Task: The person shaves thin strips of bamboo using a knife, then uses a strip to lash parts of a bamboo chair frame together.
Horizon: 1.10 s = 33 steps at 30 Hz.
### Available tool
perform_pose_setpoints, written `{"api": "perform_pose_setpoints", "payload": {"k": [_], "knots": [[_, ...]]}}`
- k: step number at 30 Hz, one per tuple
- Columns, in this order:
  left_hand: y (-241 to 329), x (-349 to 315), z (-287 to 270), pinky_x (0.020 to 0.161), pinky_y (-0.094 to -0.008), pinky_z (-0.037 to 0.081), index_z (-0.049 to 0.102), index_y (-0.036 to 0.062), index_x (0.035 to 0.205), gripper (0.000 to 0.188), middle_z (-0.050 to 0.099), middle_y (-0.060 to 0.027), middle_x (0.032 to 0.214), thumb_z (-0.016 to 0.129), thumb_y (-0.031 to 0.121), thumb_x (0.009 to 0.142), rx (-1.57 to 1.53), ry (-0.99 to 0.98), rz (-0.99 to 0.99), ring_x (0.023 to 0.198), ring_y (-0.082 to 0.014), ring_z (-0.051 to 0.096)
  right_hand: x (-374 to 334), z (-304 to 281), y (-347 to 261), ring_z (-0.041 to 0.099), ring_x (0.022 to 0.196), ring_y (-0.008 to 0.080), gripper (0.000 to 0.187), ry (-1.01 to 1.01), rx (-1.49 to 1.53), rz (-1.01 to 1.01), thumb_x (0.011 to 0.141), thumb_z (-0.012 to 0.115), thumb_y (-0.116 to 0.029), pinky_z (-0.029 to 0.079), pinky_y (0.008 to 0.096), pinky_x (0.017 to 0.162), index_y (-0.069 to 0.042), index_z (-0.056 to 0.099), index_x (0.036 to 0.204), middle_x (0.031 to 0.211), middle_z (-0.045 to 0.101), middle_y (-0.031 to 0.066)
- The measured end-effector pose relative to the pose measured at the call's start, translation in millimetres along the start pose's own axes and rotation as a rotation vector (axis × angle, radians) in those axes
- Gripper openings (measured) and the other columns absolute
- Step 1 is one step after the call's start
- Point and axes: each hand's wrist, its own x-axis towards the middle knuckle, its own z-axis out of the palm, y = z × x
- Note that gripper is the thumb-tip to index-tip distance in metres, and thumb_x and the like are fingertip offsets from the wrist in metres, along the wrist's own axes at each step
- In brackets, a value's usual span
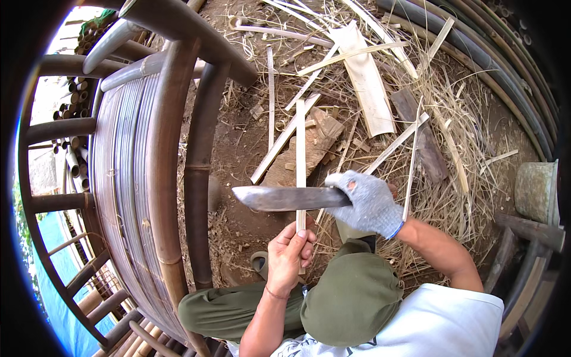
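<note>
Fingers [297, 241] of the bare left hand [284, 256] pinch a pale strip [301, 149]; gloved right hand [367, 202] grips a broad-bladed knife [282, 199] crosswise over the strip.

A rustic bamboo workshop, by the look of it: shavings [440, 196] and split bamboo strips [397, 144] litter the earthen floor [238, 140], long bamboo poles [482, 50] line the right, cut culms [72, 160] lie stacked beyond a bamboo frame [172, 131], and a gloved hand [366, 201] grips a machete [279, 199].
</note>
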Motion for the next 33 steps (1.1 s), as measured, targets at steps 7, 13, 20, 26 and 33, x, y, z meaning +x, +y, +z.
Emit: {"api": "perform_pose_setpoints", "payload": {"k": [7,13,20,26,33], "knots": [[0,-14,9,0.045,-0.0182,0.028,0.062,-0.002,0.127,0.03,0.056,0.0014,0.081,0.057,0.019,0.107,0.154,0.091,0.14,0.055,-0.001,0.039,7,19,-3,0.065,0.069,0.0353,0.056,-0.11,-0.193,-0.108,0.083,0.069,-0.064,0.051,0.0465,0.062,-0.008,0.059,0.085,0.07,0.059,0.0134],[0,-21,-1,0.045,-0.0181,0.027,0.062,-0.0018,0.129,0.031,0.054,0.0032,0.08,0.057,0.019,0.106,0.11,0.065,0.133,0.055,-0.0008,0.037,13,26,1,0.064,0.067,0.0361,0.06,0.016,-0.228,-0.141,0.085,0.065,-0.068,0.05,0.0467,0.06,-0.009,0.059,0.08,0.069,0.059,0.0139],[-36,-73,-28,0.046,-0.019,0.033,0.064,-0.0026,0.129,0.033,0.057,0.0018,0.08,0.057,0.021,0.106,0.376,-0.051,0.169,0.057,-0.003,0.043,62,-45,66,0.061,0.048,0.0252,0.07,0.217,-0.225,0.558,0.105,0.036,-0.063,0.049,0.0394,0.047,-0.007,0.064,0.073,0.051,0.055,0.0096],[0,-46,-18,0.04,-0.0199,0.035,0.063,-0.0037,0.119,0.039,0.056,-0.0008,0.073,0.051,0.031,0.108,-0.045,0.032,-0.019,0.048,-0.0047,0.043,30,-20,20,0.067,0.066,0.0354,0.05,0.221,-0.16,0.046,0.095,0.061,-0.056,0.053,0.0467,0.06,-0.008,0.067,0.085,0.071,0.063,0.015],[5,-34,-1,0.038,-0.0199,0.03,0.064,-0.0003,0.111,0.037,0.052,0.0012,0.066,0.05,0.034,0.109,0.075,-0.003,-0.015,0.043,-0.0036,0.038,15,14,-3,0.066,0.063,0.0333,0.058,0.091,-0.119,-0.066,0.088,0.063,-0.067,0.052,0.0434,0.059,-0.01,0.061,0.078,0.069,0.062,0.0139]]}}
